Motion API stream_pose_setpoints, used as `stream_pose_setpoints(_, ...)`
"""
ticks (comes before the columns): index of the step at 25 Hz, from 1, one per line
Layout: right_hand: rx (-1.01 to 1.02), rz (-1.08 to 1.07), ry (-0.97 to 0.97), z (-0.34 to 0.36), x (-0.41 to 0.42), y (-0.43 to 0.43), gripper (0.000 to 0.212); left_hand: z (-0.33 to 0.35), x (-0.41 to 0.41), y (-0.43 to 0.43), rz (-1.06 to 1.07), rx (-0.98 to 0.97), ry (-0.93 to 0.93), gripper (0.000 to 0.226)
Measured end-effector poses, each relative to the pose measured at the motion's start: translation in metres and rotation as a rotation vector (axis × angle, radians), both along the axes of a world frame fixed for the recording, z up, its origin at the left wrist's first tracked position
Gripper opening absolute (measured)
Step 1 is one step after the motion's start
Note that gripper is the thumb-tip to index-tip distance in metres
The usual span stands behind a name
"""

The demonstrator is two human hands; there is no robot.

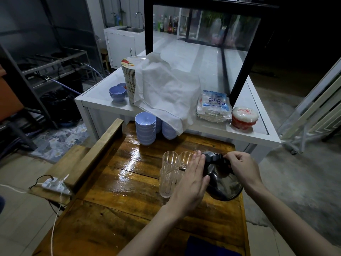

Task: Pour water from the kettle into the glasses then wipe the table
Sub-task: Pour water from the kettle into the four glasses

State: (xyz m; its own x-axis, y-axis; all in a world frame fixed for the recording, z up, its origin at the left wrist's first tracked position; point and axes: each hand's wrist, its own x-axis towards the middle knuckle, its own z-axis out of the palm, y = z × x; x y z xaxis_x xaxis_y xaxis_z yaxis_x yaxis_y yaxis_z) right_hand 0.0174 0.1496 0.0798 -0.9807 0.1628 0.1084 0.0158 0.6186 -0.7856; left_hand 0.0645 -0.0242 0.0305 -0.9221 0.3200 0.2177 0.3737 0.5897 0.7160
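Dim room: white counter [203, 130], corner sink cabinet [121, 45], grey floor [295, 178].

The scene is dim, its corners falling into near black — the upper right most of all. Overhead light leaves bright streaks of glare on the wet wooden table [129, 163]. Straight lines bow toward the edges — wide-angle distortion — and detail looks soft.
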Motion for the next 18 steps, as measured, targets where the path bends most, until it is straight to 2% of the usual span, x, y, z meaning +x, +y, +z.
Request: stream_pose_setpoints(18, 0.124, 0.054, 0.023, 0.011, -0.006, -0.003, 0.04, -0.002, -0.003, 0.004, 0.018, 0.008, -0.027, 0.062)
